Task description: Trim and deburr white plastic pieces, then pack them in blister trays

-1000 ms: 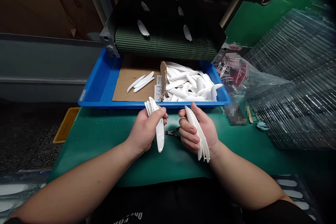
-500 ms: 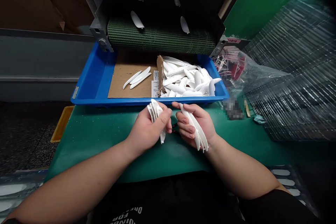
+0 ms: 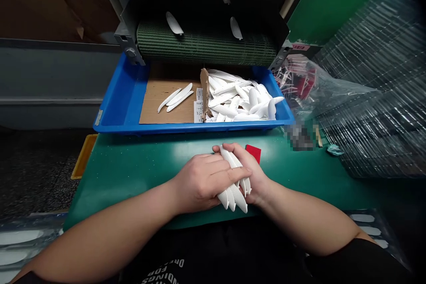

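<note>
Several long, leaf-shaped white plastic pieces with fine ribs [image 3: 233, 195] are bunched between my two hands, over the green tabletop. My left hand [image 3: 204, 177] is closed around some of them from above, its thumb laid across toward my right palm. Cupped around others in the bunch, my right hand [image 3: 254, 173] has its fingers partly hidden behind the pieces and my left hand. The pieces' lower ends, with small nubs, point toward my body.
A blue tray [image 3: 133, 128] holds a cardboard sheet [image 3: 156, 117] with a few white pieces and a heap of them [image 3: 248, 100] at right. Above it runs a green conveyor belt [image 3: 206, 46] carrying pieces. A red block [image 3: 254, 153] lies beyond my right hand. Clear plastic trays [image 3: 376, 111] are stacked right.
My left hand has moved right and brought its pieces against those in my right hand. A red block now shows on the table beside my right hand.
</note>
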A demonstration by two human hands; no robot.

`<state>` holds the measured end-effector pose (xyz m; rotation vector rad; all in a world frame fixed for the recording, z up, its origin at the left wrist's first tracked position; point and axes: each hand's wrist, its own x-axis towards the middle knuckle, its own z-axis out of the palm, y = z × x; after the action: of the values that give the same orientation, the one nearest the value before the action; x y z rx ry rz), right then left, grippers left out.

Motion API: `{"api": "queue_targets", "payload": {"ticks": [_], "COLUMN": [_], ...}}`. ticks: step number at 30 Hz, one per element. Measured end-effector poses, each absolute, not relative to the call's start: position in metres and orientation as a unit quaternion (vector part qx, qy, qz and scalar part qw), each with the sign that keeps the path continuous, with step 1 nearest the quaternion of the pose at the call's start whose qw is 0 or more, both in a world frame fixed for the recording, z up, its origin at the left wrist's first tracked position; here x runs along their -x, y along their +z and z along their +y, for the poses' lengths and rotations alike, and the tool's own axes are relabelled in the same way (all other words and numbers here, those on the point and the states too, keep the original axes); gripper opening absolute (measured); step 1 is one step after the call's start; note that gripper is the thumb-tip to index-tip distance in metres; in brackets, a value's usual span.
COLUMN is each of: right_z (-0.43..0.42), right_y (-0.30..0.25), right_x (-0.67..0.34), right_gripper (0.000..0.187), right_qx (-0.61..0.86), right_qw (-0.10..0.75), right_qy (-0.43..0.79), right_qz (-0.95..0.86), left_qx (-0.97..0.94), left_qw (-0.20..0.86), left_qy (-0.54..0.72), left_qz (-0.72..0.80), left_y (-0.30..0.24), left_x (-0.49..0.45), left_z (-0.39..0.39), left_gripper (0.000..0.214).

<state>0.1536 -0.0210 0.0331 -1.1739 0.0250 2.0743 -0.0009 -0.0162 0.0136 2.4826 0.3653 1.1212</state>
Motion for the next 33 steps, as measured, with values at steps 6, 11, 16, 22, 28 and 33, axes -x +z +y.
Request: {"api": "queue_targets", "payload": {"ticks": [6, 11, 16, 22, 28, 33], "right_z": [-0.031, -0.027, -0.024, -0.028, -0.037, -0.039], "right_y": [0.014, 0.01, 0.025, 0.02, 0.015, 0.01], "right_x": [-0.149, -0.165, -0.177, -0.171, -0.163, -0.156], "right_gripper": [0.027, 0.04, 0.045, 0.035, 0.037, 0.042], "right_qx": [0.459, 0.413, 0.345, 0.402, 0.388, 0.396], "right_qw": [0.393, 0.461, 0.372, 0.353, 0.431, 0.42], "right_qy": [0.756, 0.637, 0.635, 0.554, 0.597, 0.611], "right_qz": [-0.254, -0.46, -0.583, -0.638, -0.555, -0.542], "left_qx": [-0.793, -0.665, -0.585, -0.542, -0.487, -0.539], "left_qw": [0.244, 0.403, 0.516, 0.559, 0.606, 0.558], "left_qy": [0.491, 0.497, 0.459, 0.443, 0.478, 0.462], "left_qz": [0.264, 0.385, 0.425, 0.445, 0.409, 0.429], "left_y": [0.031, 0.037, 0.037, 0.036, 0.028, 0.023], "left_x": [0.014, 0.018, 0.017, 0.014, 0.004, 0.004], "left_z": [-0.014, -0.011, -0.007, -0.003, -0.008, -0.011], "left_gripper": [0.032, 0.026, 0.039, 0.05, 0.062, 0.05]}}
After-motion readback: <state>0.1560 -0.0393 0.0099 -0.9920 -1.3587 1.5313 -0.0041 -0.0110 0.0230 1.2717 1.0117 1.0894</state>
